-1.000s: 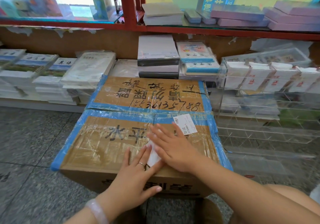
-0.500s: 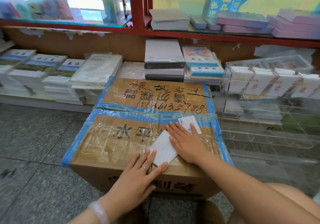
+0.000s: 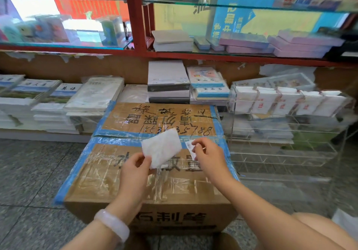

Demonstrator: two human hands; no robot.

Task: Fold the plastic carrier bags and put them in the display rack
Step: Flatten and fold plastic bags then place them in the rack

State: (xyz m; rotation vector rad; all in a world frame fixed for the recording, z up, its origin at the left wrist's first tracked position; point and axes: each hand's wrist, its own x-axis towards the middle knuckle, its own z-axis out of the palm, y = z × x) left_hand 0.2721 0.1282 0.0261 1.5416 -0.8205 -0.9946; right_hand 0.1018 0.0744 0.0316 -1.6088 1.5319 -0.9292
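Note:
A small white folded plastic bag is lifted above the taped cardboard box. My left hand pinches its lower left corner. My right hand is just right of the bag, fingers curled, not touching it as far as I can see. The clear acrylic display rack stands to the right of the box. Its top row holds several folded white bags with red print, and its lower tiers look unfilled.
Stacks of notebooks and paper packs line the low shelf behind the box. A red-framed glass shelf rises above. A white label is stuck on the box. Grey stone floor spreads to the left. My knee shows at lower right.
The folded bag was pressed flat on the box under both hands. Now my left hand has lifted it off the box and my right hand has come off it.

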